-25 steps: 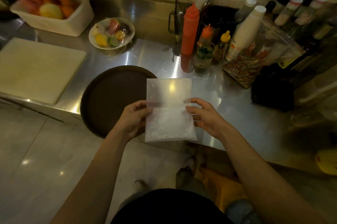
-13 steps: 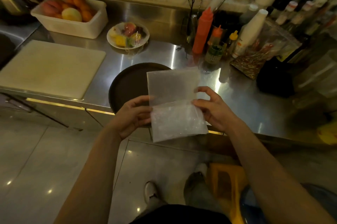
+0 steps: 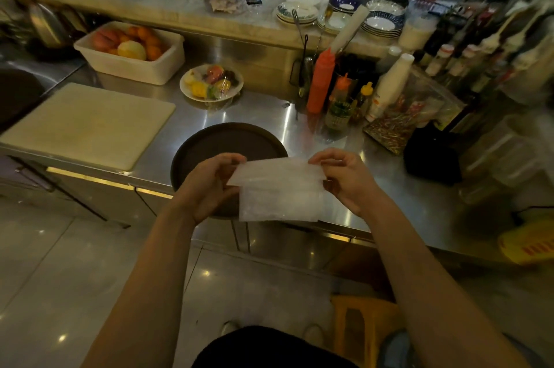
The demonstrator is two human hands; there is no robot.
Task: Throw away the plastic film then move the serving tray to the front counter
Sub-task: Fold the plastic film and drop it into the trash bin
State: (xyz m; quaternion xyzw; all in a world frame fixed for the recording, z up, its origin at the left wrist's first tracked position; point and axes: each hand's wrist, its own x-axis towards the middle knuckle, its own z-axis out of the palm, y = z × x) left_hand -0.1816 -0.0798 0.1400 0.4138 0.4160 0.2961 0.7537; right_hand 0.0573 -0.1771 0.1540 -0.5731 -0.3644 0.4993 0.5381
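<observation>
The plastic film (image 3: pixel 280 191), a tall sheet a second ago, is now folded over into a shorter band, held in the air above the counter's edge; the left hand (image 3: pixel 207 185) and right hand (image 3: pixel 344 180) pinch its top corners. It seems nearly compact enough to bin, though no bin shows; the serving tray (image 3: pixel 209 143) lies untouched on the steel counter (image 3: pixel 389 188) behind.

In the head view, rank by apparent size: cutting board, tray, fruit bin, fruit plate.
1. Cutting board.
2. Tray, though hands and film hide part of it.
3. Fruit bin.
4. Fruit plate.
Bin and plate sit farther from the camera, so they look smaller.
</observation>
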